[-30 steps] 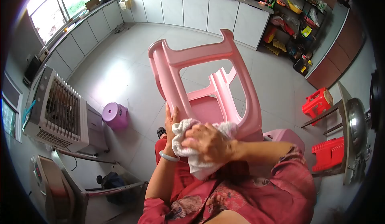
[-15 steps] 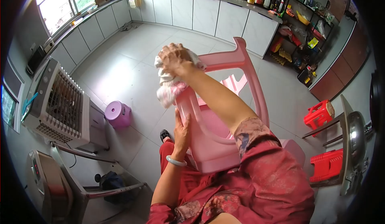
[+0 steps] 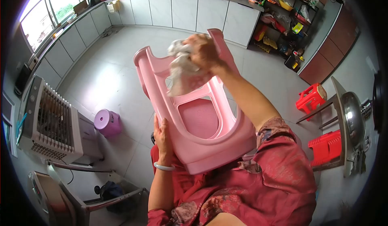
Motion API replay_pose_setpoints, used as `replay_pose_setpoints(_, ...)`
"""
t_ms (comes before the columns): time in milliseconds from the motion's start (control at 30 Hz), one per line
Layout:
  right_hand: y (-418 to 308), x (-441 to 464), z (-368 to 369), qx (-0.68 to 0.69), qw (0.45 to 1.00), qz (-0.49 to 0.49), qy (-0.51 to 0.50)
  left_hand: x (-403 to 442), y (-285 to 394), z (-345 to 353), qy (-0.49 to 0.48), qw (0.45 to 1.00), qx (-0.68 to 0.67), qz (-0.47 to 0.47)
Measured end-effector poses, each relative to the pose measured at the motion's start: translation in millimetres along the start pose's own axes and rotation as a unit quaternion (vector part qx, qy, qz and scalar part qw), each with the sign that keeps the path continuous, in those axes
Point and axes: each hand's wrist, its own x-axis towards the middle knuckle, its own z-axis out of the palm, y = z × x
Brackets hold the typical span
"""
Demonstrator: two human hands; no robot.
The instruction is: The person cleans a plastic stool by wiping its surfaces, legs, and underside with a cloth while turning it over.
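Observation:
A pink plastic stool [image 3: 198, 157] lies tilted across my lap, its legs pointing away from me and its open underside partly showing. My left hand [image 3: 163, 139] grips the stool's left side, with the thumb and fingertips along the edge; a pale bangle is on that wrist. Above the far legs, my right hand [image 3: 203, 53] is closed around a crumpled whitish cloth [image 3: 184, 70] with pink patches. The cloth hangs over the gap between the legs and hides part of the stool. Both hand and cloth are slightly blurred, and I cannot tell whether the cloth touches the plastic.
A purple stool [image 3: 107, 122] stands on the tiled floor at left, near an air cooler [image 3: 52, 121]. Red stools [image 3: 312, 98] and a table holding a metal lid [image 3: 353, 119] are at right. Cabinets [image 3: 184, 11] and a crowded shelf rack [image 3: 279, 32] line the back.
The stool has turned, so its legs now point up and to the left and more of its inside shows. My right hand has moved right with the cloth; my left hand stays on the side.

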Motion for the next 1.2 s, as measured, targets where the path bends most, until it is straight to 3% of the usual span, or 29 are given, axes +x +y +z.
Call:
replay_pose_setpoints(100,85.5,-24.2,-14.3,-0.081,0.985,0.146,0.049,1.9,1.1,8.9,-0.008,1.000,-0.013,0.021)
replay_pose_setpoints(167,116.9,-43.1,-23.3,-0.002,0.942,0.333,0.045,0.3,6.2,16.4,-0.003,1.000,0.015,0.023)
replay_pose_setpoints(267,112.4,-77.6,-46.0,0.011,0.957,0.288,0.007,4.8,4.0,17.0,-0.013,1.000,0.001,0.015)
replay_pose_setpoints(433,25.3,-138.8,-123.8,0.034,0.983,0.157,-0.095,6.0,-6.4,9.4,0.002,1.000,-0.018,0.001)
replay_pose_setpoints(633,-90.3,-214.6,-208.0,0.131,0.962,0.172,-0.166,12.1,-18.7,2.5,-0.009,1.000,-0.011,0.007)
replay_pose_setpoints(733,-105.7,-224.6,-241.8,0.237,0.908,0.223,-0.263,8.6,-17.6,0.1,-0.010,1.000,-0.021,-0.008)
replay_pose_setpoints(833,-67.4,-238.0,-244.3,0.338,0.869,0.300,-0.202,5.8,-12.6,-2.0,-0.022,0.999,-0.022,-0.038)
replay_pose_setpoints(900,-34.4,-232.3,-234.3,0.416,0.778,0.444,-0.157,8.6,-12.4,1.8,-0.015,0.999,-0.025,-0.039)
replay_pose_setpoints(933,-12.3,-228.9,-229.5,0.475,0.705,0.495,-0.179,8.9,-8.7,2.9,-0.015,0.998,-0.029,-0.051)
replay_pose_setpoints(967,5.4,-225.0,-224.4,0.527,0.625,0.541,-0.198,10.1,-2.5,5.5,-0.017,0.997,-0.033,-0.061)
replay_pose_setpoints(1000,9.4,-219.3,-221.0,0.556,0.592,0.550,-0.194,12.2,3.4,8.6,-0.019,0.997,-0.039,-0.071)
replay_pose_setpoints(1100,15.1,-212.8,-225.2,0.556,0.575,0.560,-0.216,23.5,17.4,8.1,-0.059,0.987,-0.059,-0.139)
replay_pose_setpoints(1200,5.5,-210.1,-233.3,0.565,0.565,0.571,-0.190,33.2,24.6,20.3,-0.033,0.991,-0.038,-0.124)
